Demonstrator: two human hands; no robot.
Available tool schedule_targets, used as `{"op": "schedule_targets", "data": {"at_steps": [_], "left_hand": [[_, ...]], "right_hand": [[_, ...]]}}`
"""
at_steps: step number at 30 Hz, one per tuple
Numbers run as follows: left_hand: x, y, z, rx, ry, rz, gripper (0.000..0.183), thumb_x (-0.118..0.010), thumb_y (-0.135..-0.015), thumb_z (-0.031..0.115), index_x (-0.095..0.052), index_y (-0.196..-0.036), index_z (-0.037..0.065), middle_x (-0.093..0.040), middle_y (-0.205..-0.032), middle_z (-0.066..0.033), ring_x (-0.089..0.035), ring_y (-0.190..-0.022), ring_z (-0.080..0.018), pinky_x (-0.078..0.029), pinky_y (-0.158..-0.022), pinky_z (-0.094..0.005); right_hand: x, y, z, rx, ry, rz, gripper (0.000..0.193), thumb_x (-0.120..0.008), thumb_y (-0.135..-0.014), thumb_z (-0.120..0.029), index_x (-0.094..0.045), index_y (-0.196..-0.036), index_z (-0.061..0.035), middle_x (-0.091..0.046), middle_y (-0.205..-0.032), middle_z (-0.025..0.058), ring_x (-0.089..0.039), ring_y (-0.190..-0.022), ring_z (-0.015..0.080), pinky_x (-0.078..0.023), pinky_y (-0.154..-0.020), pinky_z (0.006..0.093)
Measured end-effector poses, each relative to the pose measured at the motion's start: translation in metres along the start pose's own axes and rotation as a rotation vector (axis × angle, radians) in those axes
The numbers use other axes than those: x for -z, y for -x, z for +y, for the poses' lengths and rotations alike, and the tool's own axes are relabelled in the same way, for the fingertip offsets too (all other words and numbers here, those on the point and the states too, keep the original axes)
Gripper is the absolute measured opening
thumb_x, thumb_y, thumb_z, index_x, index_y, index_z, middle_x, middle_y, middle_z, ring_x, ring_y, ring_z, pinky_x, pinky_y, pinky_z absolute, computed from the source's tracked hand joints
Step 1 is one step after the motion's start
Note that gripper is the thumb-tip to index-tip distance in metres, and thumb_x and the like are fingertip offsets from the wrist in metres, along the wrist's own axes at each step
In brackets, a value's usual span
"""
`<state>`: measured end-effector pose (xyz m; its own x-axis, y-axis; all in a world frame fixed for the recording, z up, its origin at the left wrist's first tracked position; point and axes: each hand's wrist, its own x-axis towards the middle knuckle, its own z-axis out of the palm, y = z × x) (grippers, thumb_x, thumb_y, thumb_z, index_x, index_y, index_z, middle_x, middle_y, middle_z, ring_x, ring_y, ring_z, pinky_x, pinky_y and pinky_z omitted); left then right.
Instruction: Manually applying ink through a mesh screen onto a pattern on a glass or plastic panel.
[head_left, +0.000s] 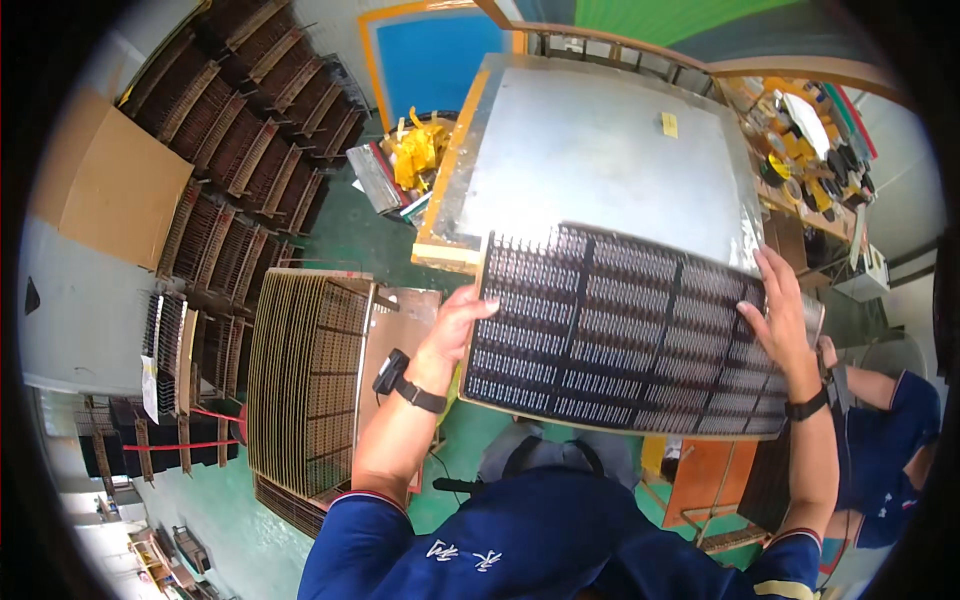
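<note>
Green workshop floor (350, 235) spreads beneath a square table topped with a silvery sheet (600, 150), and everything here sits in relation to that table. The person's left hand (455, 325) grips the near left edge of a large dark perforated panel (625, 335), fingers curled over its rim, a black strap on the wrist. Their right hand (780, 315) lies spread on the panel's right end, fingers gripping its far edge. The panel is held tilted just in front of the table, its far edge overlapping the table's near side. Left of the table, a rack of upright sheets (305, 385) stands on the floor. Farther left, stacks of dark panels (235, 150) line the wall beside a cardboard sheet (115, 185). Right of the table, a cluttered workbench (810, 140) holds tape rolls. Another person in blue (885, 450) sits at the right.
</note>
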<state>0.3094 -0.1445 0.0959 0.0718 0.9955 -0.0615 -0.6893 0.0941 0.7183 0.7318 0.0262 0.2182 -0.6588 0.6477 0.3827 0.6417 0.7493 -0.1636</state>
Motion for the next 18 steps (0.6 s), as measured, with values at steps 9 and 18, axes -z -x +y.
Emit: {"op": "schedule_targets", "data": {"at_steps": [9,18], "left_hand": [[0.016,-0.019,0.038,-0.133,-0.309,0.257,0.053,-0.063,-0.088,0.006,-0.045,-0.137,-0.001,-0.061,-0.124,-0.0116,-0.059,-0.113,-0.0206,-0.047,-0.097,-0.0335],[0.02,-0.042,-0.006,-0.058,-0.474,0.53,0.049,-0.062,-0.093,0.017,-0.047,-0.136,-0.002,-0.063,-0.12,-0.018,-0.062,-0.108,-0.0268,-0.05,-0.093,-0.0393]], "right_hand": [[-0.035,-0.023,0.068,-0.367,-0.454,-0.419,0.052,-0.077,-0.079,-0.031,-0.043,-0.06,0.0035,-0.027,-0.056,0.0051,-0.031,-0.057,0.0109,-0.032,-0.049,0.0334],[-0.212,-0.165,0.156,-0.689,-0.879,-0.046,0.055,-0.061,-0.093,-0.046,-0.056,-0.063,0.0006,-0.049,-0.062,0.0013,-0.04,-0.06,0.0136,-0.038,-0.054,0.0382]]}}
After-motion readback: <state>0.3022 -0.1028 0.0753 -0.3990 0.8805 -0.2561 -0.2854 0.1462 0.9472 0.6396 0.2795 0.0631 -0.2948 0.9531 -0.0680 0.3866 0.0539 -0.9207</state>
